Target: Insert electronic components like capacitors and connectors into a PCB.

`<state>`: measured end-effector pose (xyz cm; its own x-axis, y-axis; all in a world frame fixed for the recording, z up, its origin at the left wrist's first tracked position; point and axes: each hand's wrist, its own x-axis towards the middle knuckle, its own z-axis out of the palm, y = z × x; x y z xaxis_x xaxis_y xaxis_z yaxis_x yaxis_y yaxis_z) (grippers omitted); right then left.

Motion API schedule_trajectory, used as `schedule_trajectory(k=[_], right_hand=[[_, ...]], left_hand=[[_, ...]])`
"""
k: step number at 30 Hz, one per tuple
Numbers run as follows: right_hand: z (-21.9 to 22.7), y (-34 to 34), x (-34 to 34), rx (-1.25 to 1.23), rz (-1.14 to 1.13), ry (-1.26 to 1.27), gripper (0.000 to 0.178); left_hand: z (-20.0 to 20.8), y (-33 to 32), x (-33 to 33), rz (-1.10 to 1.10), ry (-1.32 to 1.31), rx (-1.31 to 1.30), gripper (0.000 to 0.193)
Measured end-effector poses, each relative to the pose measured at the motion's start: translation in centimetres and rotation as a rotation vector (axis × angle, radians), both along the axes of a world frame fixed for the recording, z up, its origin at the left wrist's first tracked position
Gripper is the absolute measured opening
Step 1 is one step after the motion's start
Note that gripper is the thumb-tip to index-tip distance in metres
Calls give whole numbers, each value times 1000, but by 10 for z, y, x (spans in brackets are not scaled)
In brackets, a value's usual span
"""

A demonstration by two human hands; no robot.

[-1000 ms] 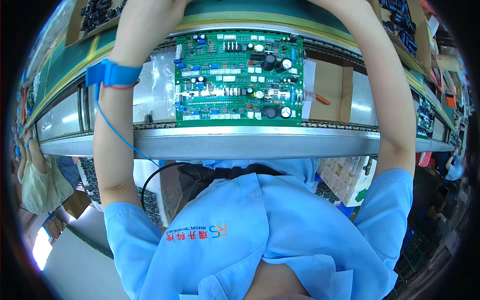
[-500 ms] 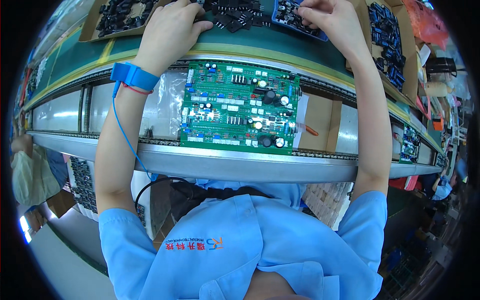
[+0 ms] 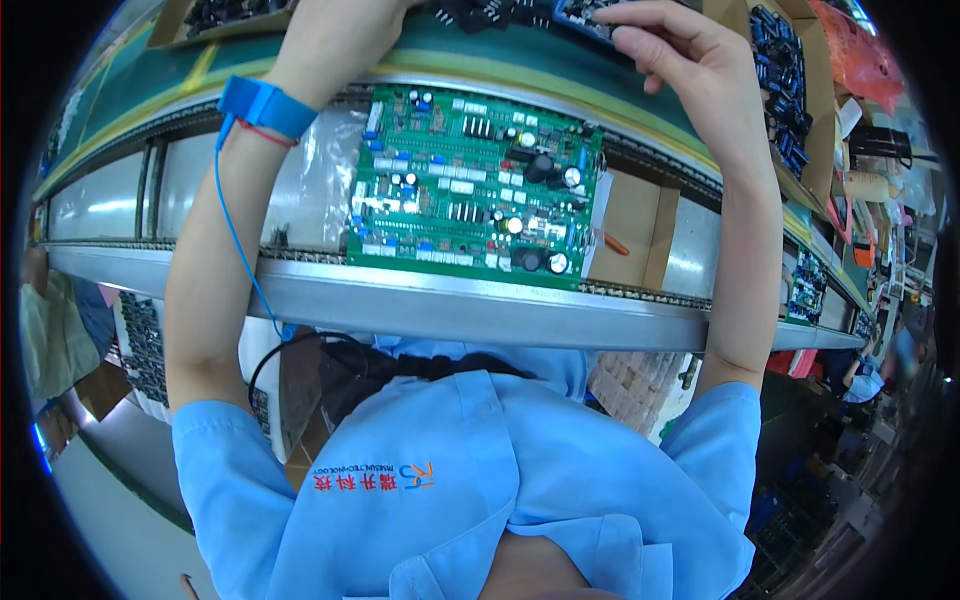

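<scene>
At the top edge, my left hand reaches toward a pile of black, metal-legged components. Its fingers run out of the picture, so their grip is hidden. A blue strap circles that wrist. My right hand is at the near edge of a small blue tray of little parts. Its thumb and forefinger are bent toward each other in a pinch; whatever is between them is too small to make out. Below both hands, a green circuit board full of components lies across the conveyor rails, touched by neither hand.
Cardboard boxes of black parts and dark blue capacitors flank the hands. A cardboard box with an orange-handled tool lies right of the board. The metal rail runs before me. A blue cord hangs from my left wrist.
The view has shifted, so the board and hands appear higher. My right hand has drawn back from inside the blue tray to its near edge. My left hand's fingers have left the picture.
</scene>
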<state>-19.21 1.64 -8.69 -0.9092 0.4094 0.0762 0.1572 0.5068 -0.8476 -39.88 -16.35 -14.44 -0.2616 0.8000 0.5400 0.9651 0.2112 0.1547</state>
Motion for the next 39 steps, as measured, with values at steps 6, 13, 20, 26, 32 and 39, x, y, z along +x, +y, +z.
schedule_trajectory(k=[6,13,20,26,32,39], right_hand=[[-27,-11,14,234,197,-28,17],[-43,-19,11,478,284,30,14],[-47,-30,8,691,240,41,21],[-47,-26,7,733,247,48,23],[-45,-28,5,746,282,92,26],[-46,-28,5,818,279,48,28]], left_hand=[[-4,2,2,21,58,-53,13],[7,-4,8,74,-62,-194,17],[8,-2,7,143,-68,-134,14],[16,-1,15,73,-244,36,11],[-12,9,-9,-794,-612,647,26],[25,-5,22,-22,-394,46,21]])
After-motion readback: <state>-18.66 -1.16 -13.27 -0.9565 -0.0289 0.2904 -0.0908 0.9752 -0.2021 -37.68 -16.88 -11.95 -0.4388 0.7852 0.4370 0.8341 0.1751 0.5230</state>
